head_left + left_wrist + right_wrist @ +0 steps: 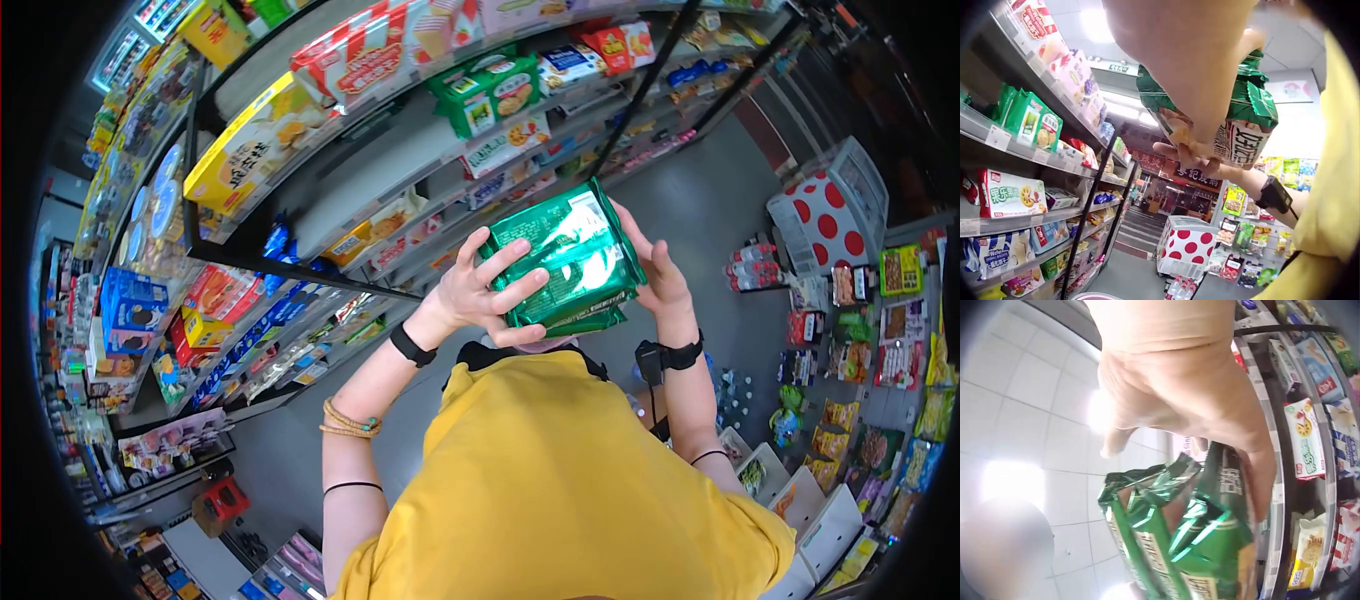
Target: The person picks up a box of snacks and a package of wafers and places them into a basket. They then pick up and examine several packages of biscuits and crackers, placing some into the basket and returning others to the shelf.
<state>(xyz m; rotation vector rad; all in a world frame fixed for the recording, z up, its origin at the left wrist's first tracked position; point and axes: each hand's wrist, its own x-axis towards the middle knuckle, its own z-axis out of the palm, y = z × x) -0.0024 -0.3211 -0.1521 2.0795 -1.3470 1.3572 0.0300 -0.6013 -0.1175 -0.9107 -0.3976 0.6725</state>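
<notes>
Shiny green snack packs (570, 255) are held together between both hands in front of the chest in the head view. The left hand (492, 290) grips their left side, fingers spread over the top face. On the right side, the right hand (655, 270) lies against the packs. The left wrist view shows the packs (1250, 115) beyond the left hand (1191, 81), with pale printed fronts. Several pack ends (1179, 531) stand side by side in the right wrist view, below the right hand (1191, 400), whose fingers reach along the edge of one.
Shelves of snacks (400, 150) run along the left and front, with a similar green pack (487, 92) on one. A red-dotted white bin (825, 225) stands at the right beside bottles (752, 268). Hanging bags (900, 320) and white containers (800, 500) are farther right.
</notes>
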